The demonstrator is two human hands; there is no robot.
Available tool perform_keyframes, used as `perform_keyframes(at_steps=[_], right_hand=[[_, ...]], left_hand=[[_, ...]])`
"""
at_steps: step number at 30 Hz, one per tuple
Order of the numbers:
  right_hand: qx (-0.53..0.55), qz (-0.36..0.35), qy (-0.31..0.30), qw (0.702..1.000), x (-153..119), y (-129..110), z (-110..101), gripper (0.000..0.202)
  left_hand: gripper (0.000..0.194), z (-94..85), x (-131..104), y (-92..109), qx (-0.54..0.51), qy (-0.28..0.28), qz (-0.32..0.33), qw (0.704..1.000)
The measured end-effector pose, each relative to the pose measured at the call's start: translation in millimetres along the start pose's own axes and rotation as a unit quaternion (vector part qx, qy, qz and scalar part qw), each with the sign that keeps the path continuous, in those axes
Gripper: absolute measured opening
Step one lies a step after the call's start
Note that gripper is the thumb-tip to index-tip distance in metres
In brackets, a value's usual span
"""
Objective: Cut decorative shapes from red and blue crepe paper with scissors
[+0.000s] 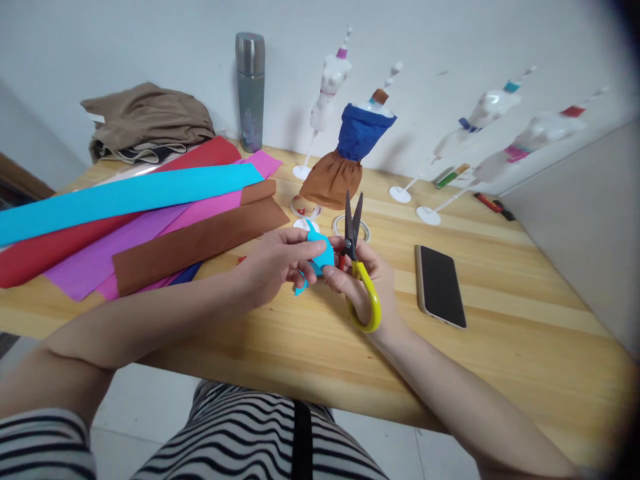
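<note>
My left hand (275,262) pinches a small cut piece of turquoise crepe paper (324,252) over the middle of the table. A narrow strip of the same colour dangles below its fingers. My right hand (373,283) has the yellow-and-red-handled scissors (367,300) hooked on it, blades pointing away and slightly parted. Its thumb and fingertips also touch the right edge of the turquoise paper. Just beyond the hands stands a mini mannequin dressed in a blue paper top (366,130) and a gathered brown paper skirt (333,179).
Paper sheets in turquoise (135,200), red, pink and brown (200,247) lie on the left, with folded brown cloth (150,117) behind. A thermos (251,93) and more mannequins (333,83) line the wall. Tape rolls (367,230) sit beyond my hands; a phone (441,287) lies right.
</note>
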State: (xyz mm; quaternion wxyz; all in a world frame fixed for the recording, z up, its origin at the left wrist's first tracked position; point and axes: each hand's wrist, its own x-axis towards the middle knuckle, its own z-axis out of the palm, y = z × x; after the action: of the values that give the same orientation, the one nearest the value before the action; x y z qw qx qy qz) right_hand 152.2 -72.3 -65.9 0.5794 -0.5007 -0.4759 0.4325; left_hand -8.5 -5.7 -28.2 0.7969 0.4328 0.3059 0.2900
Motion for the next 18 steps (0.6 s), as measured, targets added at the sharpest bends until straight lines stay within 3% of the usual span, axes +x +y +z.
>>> perform_keyframes(at_steps=[9, 14, 18], right_hand=[[0.01, -0.002, -0.019, 1.0, 1, 3, -2, 0.043], [0.046, 0.027, -0.052, 0.997, -3, 8, -4, 0.052], [0.076, 0.037, -0.084, 0.993, -8, 11, -4, 0.055]], left_hand=[[0.011, -0.8, 1, -6, 0.043, 0.042, 0.01, 0.998], [0.007, -1.8, 1, 4, 0.066, 0.089, 0.031, 0.993], [0.01, -1.6, -2, 14, 0.025, 0.079, 0.031, 0.996]])
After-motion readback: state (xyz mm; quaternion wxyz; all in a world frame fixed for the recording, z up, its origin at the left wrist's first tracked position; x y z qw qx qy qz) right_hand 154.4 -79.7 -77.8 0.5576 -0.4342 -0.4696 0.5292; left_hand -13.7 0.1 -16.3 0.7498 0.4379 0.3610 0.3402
